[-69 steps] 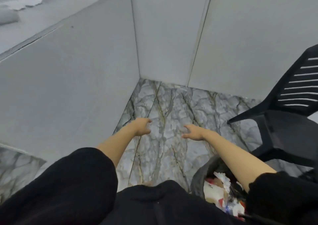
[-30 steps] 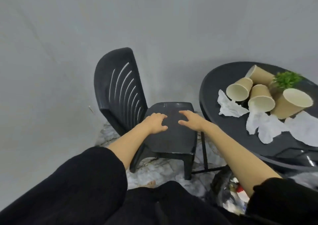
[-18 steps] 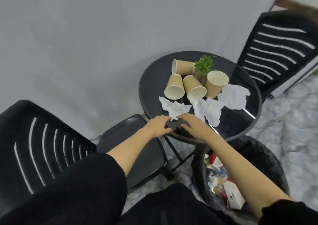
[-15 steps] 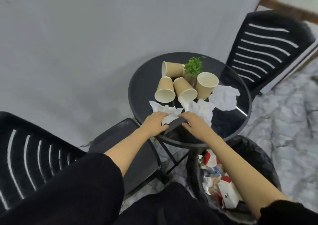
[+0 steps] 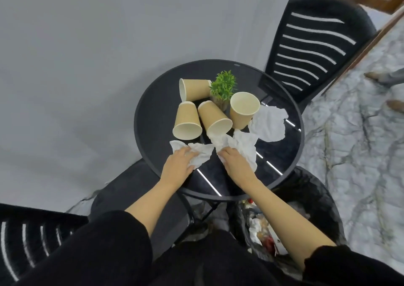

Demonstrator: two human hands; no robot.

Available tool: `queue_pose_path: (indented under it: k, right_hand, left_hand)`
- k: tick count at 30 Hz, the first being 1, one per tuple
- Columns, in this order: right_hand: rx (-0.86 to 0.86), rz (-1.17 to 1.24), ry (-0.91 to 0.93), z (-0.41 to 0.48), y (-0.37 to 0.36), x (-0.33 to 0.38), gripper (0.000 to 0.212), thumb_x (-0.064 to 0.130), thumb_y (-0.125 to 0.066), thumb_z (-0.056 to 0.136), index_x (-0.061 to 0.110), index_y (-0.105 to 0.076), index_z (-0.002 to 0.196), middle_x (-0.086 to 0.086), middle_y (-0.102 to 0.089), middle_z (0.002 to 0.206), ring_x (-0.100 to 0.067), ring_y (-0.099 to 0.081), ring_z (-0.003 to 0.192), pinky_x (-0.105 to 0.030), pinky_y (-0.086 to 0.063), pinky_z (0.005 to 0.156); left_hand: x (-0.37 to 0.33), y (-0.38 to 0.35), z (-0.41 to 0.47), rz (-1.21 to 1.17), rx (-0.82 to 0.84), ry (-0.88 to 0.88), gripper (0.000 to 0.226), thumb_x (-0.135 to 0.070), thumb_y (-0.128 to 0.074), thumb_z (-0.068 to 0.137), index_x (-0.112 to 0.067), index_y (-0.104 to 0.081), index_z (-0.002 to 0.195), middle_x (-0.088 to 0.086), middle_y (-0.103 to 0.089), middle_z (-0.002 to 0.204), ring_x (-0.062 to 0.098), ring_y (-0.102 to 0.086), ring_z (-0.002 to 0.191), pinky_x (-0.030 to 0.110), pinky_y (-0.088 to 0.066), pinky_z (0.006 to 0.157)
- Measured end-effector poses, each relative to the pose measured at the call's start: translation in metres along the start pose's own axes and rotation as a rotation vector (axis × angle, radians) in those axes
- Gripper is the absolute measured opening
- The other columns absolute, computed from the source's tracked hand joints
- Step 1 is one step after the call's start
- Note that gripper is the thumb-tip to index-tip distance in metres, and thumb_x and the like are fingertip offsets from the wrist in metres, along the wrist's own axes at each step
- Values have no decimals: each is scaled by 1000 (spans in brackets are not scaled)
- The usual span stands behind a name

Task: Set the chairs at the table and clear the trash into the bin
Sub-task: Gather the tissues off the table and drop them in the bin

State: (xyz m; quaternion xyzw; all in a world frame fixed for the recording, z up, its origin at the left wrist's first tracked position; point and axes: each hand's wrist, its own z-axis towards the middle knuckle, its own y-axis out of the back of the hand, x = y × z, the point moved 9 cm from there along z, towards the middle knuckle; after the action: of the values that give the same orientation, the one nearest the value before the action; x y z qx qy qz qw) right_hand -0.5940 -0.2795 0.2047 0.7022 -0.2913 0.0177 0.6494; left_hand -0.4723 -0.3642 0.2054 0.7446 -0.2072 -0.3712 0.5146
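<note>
Both hands are now reaching farther over the round black table [image 5: 148,119] than half a second ago: the left hand [image 5: 178,165] is pressing loosely spread fingers onto a crumpled tissue [image 5: 199,155], and the right hand [image 5: 235,162] is curling its fingers into a second tissue [image 5: 242,145]. Beyond them, three paper cups [image 5: 188,119] are lying tipped and one is standing beside a small plant [image 5: 223,87], with a third tissue [image 5: 270,122] on the table's right. The bin [image 5: 317,204] is sitting below the table's near-right edge, one black chair [image 5: 317,43] behind the table, another [image 5: 32,237] near-left of it, on marble floor by a grey wall.

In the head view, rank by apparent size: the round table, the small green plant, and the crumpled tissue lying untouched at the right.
1. Round table, by far the largest.
2. Crumpled tissue.
3. Green plant, somewhat smaller, though it sits farther from the camera.
</note>
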Motion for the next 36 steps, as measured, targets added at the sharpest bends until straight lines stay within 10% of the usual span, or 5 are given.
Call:
queue_pose_path:
  k: [11,26,36]
  right_hand:
    - [-130,187,-83,-14,3,7,21,-3,-49,86,3,-64,98,-11,-61,104,-24,-52,101,-18,-37,78]
    - [-599,235,-209,-54,131,-69,16,-5,-55,84,1,-65,95,-11,-61,97,-21,-54,94,-16,-38,80]
    - [-408,168,-206,14,123,-149,20,4,-51,89,2,-61,106,-9,-58,111,-22,-52,105,-23,-40,80]
  left_hand:
    - [-2,23,0,-101,-224,-168,18,-19,-57,88,-28,-70,98,-5,-65,98,16,-62,95,26,-31,87]
    - [-116,42,41,-392,-180,-457,22,-18,-60,86,-21,-70,105,1,-64,106,19,-61,101,37,-48,84]
    - [-150,-7,93,-280,-58,-261,31,-23,-60,86,-27,-62,117,-2,-57,123,18,-53,116,33,-41,94]
